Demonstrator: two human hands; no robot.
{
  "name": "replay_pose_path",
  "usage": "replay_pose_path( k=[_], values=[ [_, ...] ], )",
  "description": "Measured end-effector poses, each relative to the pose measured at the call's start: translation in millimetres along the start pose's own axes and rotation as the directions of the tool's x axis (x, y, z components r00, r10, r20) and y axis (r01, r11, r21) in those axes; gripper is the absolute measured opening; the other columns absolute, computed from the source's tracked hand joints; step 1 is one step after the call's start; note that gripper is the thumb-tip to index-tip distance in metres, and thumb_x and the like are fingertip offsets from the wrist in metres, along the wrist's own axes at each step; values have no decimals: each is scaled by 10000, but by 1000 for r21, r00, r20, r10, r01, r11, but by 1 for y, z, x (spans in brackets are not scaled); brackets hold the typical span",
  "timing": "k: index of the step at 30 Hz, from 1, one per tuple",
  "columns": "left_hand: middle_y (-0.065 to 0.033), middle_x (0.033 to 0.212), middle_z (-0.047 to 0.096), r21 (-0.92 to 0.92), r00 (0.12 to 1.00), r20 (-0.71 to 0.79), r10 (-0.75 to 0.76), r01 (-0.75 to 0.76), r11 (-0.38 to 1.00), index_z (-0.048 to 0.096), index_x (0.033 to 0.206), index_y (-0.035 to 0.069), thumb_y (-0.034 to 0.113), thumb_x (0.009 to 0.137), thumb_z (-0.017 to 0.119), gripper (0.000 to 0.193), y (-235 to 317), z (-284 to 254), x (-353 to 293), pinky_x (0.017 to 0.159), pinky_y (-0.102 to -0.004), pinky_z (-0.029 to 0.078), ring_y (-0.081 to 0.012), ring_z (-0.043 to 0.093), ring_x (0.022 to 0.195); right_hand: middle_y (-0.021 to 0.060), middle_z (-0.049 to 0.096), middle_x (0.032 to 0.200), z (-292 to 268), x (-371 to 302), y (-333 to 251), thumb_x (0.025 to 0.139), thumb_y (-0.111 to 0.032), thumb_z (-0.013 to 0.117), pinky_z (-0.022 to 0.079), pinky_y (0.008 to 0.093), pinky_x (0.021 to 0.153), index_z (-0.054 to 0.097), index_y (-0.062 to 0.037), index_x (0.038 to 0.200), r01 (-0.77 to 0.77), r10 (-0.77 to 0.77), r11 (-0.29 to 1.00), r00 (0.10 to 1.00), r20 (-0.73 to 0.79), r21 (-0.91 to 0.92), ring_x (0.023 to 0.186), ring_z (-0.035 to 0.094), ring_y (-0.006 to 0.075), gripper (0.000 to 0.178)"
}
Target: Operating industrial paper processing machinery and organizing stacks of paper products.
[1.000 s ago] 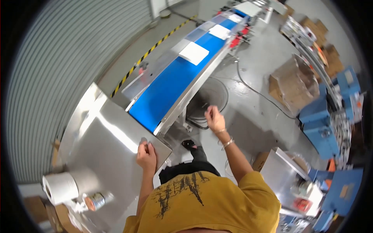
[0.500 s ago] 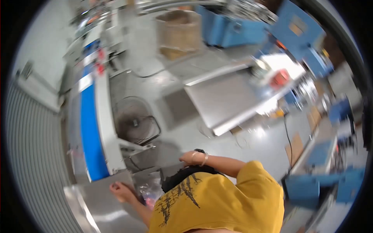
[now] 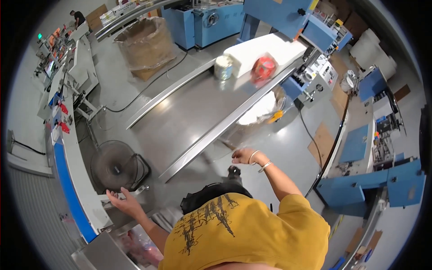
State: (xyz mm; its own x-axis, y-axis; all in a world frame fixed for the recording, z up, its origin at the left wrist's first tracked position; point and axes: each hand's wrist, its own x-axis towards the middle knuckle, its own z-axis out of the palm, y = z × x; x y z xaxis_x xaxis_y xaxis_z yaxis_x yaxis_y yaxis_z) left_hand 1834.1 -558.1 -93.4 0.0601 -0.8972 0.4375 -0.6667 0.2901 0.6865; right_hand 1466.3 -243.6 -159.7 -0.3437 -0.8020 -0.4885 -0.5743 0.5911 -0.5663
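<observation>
My left hand (image 3: 123,202) is held out with its fingers apart and nothing in it. It is nearest to the white-framed conveyor with a blue belt (image 3: 74,193) and a round black floor fan (image 3: 118,170). Loosely bent, the fingers of my right hand (image 3: 246,156) hold nothing that I can see. That hand is in front of a sloping steel table (image 3: 193,112). At the table's far end are a red round package (image 3: 264,68) and a pale, patterned round package (image 3: 223,67), beside a white board-like surface (image 3: 281,47).
A steel surface (image 3: 101,254) and clear plastic bags with pink contents (image 3: 139,247) are by my left arm. A lined carton (image 3: 146,47) stands beyond the table. Blue machines (image 3: 218,27) line the back; another bench (image 3: 360,148) runs along the right. A cable (image 3: 310,130) crosses the floor.
My view has turned toward the steel table, nearer now. My left hand has come off the steel surface at lower left. My right arm has stretched forward, away from my body.
</observation>
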Motion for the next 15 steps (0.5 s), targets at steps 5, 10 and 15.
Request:
replay_pose_path(
  k=[5, 10, 15],
  values=[
    [-191, 1211, 543, -124, 993, 87, 83, -72, 990, 446, 1337, 35, 123, 872, 629, 508, 89, 55, -57, 851, -379, 462, -294, 563, 1055, 121, 676, 824, -147, 0, 32, 864, -221, 631, 512, 339, 712, 650, -43, 951, 51, 36, 990, 804, -593, 129, 743, 644, 221, 199],
    [-145, 1169, 548, -275, 978, 153, 138, -92, 957, 475, 1317, 29, 96, 866, 629, 481, 149, 92, -62, 823, -352, 462, -234, 543, 1032, 189, 563, 1155, -230, 70, 81, 748, -193, 700, 431, 460, 914, 566, -54, 1107, 61, -228, 973, 374, -899, -221, 1120, 496, 380, 407],
    [-126, 1101, 573, -341, 924, 245, 294, -202, 918, 491, 1308, 46, 83, 853, 638, 479, 205, 127, -70, 780, -343, 468, -225, 565, 952, 134, 511, 1233, -284, 117, 113, 727, -182, 710, 394, 484, 959, 551, -95, 1168, -259, -214, 933, 153, -965, -248, 1187, 434, 357, 477]
  ],
)
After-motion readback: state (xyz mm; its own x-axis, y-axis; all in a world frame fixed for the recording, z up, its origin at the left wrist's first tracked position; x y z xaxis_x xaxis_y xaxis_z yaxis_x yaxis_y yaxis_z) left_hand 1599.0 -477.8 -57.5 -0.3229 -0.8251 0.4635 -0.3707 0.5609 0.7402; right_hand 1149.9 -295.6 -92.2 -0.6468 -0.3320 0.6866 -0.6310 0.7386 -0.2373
